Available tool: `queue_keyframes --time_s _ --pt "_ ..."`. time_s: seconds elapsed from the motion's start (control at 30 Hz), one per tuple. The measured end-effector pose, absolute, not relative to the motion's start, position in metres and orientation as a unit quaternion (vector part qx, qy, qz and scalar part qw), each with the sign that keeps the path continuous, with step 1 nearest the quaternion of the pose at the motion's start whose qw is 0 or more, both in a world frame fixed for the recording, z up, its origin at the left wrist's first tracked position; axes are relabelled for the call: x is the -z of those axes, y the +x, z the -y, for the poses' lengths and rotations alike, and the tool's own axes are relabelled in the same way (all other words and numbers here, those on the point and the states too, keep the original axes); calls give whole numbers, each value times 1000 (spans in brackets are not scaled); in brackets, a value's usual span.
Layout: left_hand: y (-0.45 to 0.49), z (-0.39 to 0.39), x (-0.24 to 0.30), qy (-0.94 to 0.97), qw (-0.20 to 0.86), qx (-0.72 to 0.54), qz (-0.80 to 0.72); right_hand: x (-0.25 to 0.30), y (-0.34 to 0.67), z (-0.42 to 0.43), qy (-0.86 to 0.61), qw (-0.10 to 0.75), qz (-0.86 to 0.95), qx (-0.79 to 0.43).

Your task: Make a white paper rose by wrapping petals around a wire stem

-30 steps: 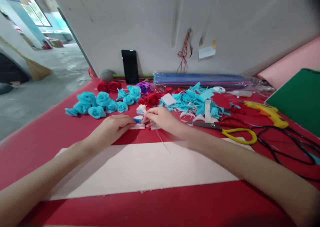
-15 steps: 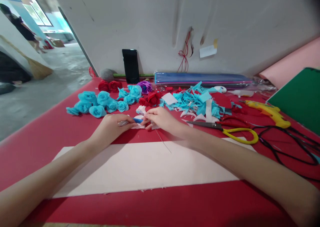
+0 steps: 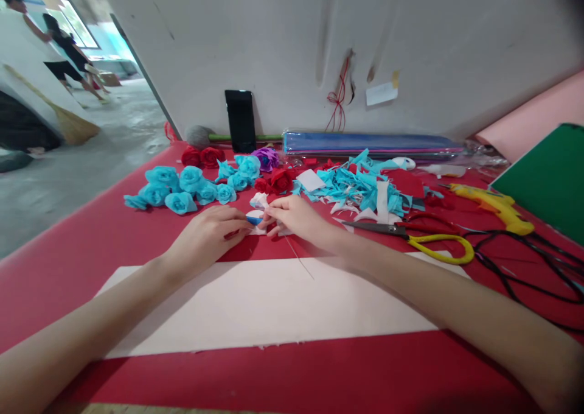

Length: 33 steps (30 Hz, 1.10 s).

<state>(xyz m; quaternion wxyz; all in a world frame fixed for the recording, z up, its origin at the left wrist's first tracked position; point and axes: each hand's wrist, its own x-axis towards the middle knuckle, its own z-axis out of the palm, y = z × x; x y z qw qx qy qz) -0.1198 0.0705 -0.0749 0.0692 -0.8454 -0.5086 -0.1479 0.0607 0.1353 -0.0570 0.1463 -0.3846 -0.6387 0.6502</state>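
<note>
My right hand [image 3: 296, 219] is closed around a small white paper flower [image 3: 259, 201], its petals showing above the fingertips. A thin wire stem [image 3: 300, 260] slants down from that hand towards me. Close on the left, my left hand [image 3: 214, 228] has its fingers curled together, their tips at the end of a small blue piece [image 3: 254, 220]. Whatever those fingers pinch is hidden. White paper shows around the blue piece, between both hands. A long pale paper sheet [image 3: 274, 307] lies under my forearms on the red tabletop [image 3: 255, 377].
Blue paper roses [image 3: 181, 203], red roses [image 3: 212, 157] and a purple flower [image 3: 266, 158] lie behind my hands. Blue scraps [image 3: 351, 185], scissors [image 3: 440, 248] and a yellow glue gun [image 3: 495, 207] with black cord lie right. A phone [image 3: 241, 120] leans on the wall.
My left hand's fingers have shifted and curled, and the grey part that showed in them is out of sight. My right hand keeps its hold. A second person has appeared at the far left.
</note>
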Motion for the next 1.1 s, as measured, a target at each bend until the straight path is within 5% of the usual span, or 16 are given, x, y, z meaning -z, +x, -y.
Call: queue_keyframes --time_s 0.4,1.1 --pt "-118 -69 76 -857 182 135 463 63 57 -139 -379 142 647 -646" --pt "-117 -68 75 -852 197 135 466 60 58 -136 -378 139 653 -642"
